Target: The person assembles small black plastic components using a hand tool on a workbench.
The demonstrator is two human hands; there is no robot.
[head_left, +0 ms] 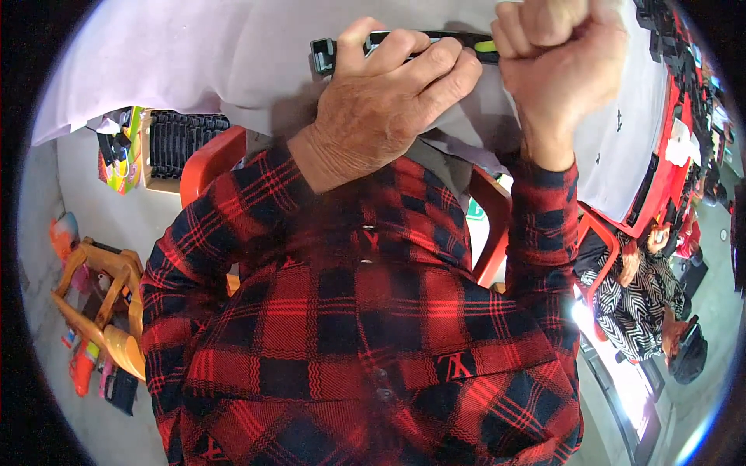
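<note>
— Red-and-black plaid shirt (357,334) fills the lower half, closest to the lens. What does the left hand (385,109) hold?

— Its fingers (420,66) wrap around a black bar-shaped tool with a green button (404,43), up at twelve o'clock against the white cloth (194,54).

— And the right hand (563,46)?

— At one o'clock, just beside the tool's green end, fingers curled into a tight fist; whether it grips anything is hidden.

— Anything else?

— A red chair (210,159) at ten o'clock, an orange wooden seat (101,303) at eight.

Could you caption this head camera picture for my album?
Left hand grips a black and green tool on a white table; right hand clenched beside it.
</note>
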